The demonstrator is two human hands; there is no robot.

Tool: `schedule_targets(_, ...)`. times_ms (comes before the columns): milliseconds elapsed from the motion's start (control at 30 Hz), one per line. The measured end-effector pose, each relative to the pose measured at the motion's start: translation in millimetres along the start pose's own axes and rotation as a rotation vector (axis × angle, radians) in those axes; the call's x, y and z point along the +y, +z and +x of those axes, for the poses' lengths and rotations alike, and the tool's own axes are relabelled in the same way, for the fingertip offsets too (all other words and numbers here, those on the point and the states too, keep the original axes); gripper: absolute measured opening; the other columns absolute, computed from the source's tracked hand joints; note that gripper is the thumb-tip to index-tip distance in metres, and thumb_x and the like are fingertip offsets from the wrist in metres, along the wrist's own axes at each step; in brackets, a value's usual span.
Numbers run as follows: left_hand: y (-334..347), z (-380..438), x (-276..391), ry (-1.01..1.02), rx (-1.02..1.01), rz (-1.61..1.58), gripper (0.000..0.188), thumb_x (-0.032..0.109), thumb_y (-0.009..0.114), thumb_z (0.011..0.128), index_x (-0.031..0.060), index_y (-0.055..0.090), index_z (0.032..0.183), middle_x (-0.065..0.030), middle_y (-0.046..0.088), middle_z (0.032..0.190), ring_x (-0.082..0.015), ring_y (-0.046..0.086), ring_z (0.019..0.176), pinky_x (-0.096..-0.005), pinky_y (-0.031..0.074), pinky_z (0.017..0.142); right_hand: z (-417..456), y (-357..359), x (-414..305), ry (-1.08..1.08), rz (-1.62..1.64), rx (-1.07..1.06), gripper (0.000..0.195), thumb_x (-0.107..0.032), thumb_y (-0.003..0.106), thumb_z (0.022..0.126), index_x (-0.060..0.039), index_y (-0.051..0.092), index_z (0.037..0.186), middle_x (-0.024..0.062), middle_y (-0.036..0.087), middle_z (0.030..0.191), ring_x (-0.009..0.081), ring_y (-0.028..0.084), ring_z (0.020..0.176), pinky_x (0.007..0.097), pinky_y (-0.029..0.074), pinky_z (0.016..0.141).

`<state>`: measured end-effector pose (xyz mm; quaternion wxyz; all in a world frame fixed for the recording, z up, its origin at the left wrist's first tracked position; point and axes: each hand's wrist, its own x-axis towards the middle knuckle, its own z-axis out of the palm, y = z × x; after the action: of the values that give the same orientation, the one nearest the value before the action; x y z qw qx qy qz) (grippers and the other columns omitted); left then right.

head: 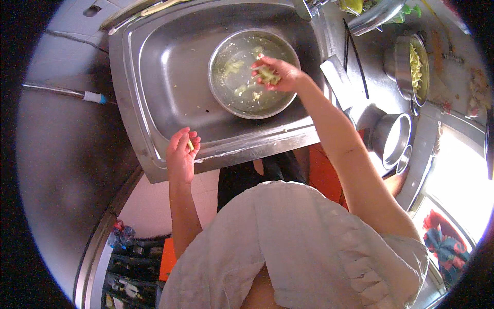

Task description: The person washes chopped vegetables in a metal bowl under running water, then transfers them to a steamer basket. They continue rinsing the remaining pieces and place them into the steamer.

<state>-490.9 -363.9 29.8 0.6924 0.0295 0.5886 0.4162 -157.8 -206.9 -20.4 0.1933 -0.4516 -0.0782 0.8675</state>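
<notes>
A round metal bowl of water stands in the right part of the stainless steel sink. Pale green vegetable pieces and small light bits float in it. Over the bowl, my right hand grips a clump of wet, pale green vegetable pieces. My left hand is at the sink's front left rim, palm up with curled fingers, holding one small yellow-green piece. The exact kind of vegetable is not clear.
Right of the sink, a metal pot holds cut pale green pieces. Nearer me are a cleaver-like blade, dark chopsticks and another metal pot. A faucet reaches over the sink's far right corner.
</notes>
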Motion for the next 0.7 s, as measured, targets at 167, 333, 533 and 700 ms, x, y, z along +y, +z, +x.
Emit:
schedule_targets(167,12.1,-0.6,2.8,-0.012,-0.030,0.009,0.027,0.019,0.059,0.090,0.0038,0.055,0.112,-0.0088,0.059,0.098,-0.0159,0.057,0.086,-0.0306,0.045,0.084,-14.3,-16.9,-49.9,-0.084,-0.740,0.271,0.026,-0.019,0.062,0.084,-0.0057,0.059,0.105,0.0007,0.061,0.086,0.0089,0.059,0.076,0.0225,0.048,0.057)
schedule_targets(333,17.7,2.1,0.1,-0.015,-0.079,-0.003,0.028,0.020,0.060,0.090,0.0035,0.055,0.111,-0.0088,0.059,0.097,-0.0152,0.056,0.085,-0.0305,0.045,0.083,-18.1,0.5,-56.9,-0.002,-0.833,0.268,0.025,-0.015,0.059,0.084,-0.0066,0.060,0.107,0.0023,0.062,0.088,0.0097,0.060,0.079,0.0227,0.050,0.062)
schedule_targets(533,15.9,3.6,-4.0,-0.013,-0.051,0.008,0.025,0.021,0.060,0.090,0.0046,0.056,0.109,-0.0083,0.060,0.097,-0.0150,0.056,0.085,-0.0306,0.045,0.083,13.7,-23.2,12.1,-0.010,-0.954,0.204,0.029,-0.016,0.059,0.084,-0.0042,0.061,0.110,0.0058,0.061,0.092,0.0141,0.060,0.080,0.0289,0.055,0.068)
schedule_targets(700,7.8,3.9,-7.8,-0.025,-0.023,0.010,0.025,0.020,0.059,0.091,0.0055,0.055,0.110,-0.0074,0.060,0.097,-0.0160,0.056,0.086,-0.0319,0.045,0.083,61.8,-36.0,80.7,-0.088,-0.905,0.127,0.030,-0.019,0.059,0.085,-0.0029,0.061,0.111,0.0069,0.061,0.097,0.0154,0.061,0.082,0.0287,0.055,0.070)
